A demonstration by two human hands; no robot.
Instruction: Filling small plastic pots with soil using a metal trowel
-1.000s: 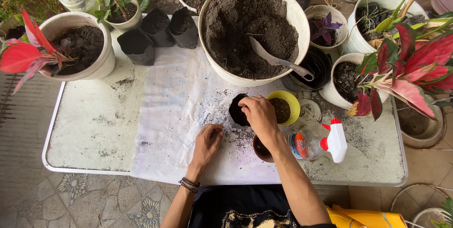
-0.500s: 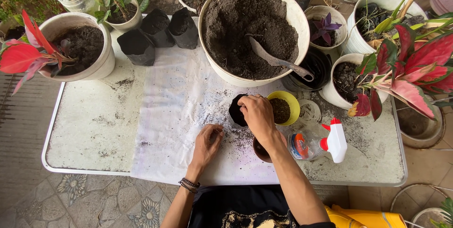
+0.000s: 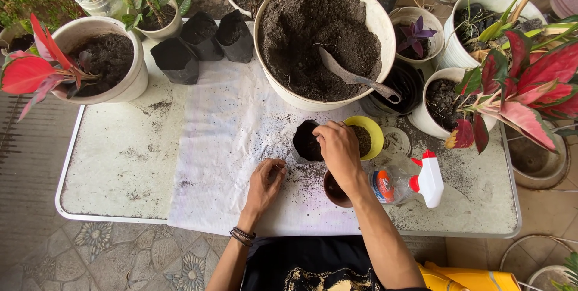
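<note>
Nearest us, our left hand [image 3: 265, 184] rests loosely curled on the white sheet [image 3: 223, 146], holding nothing. Just right of it, our right hand [image 3: 338, 146] pinches at the rim of the small black bag [image 3: 306, 141], fingers closed over the soil inside. That soft bag could flop and spill if we press sideways. A brown pot [image 3: 335, 190] hides under our wrist, and the spray bottle [image 3: 404, 182] lies close enough to bump. Beyond the bag, the big soil tub [image 3: 283, 80] hides its trowel [image 3: 355, 78] blade.

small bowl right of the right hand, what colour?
Yellow bowl, soil inside; head view.
</note>
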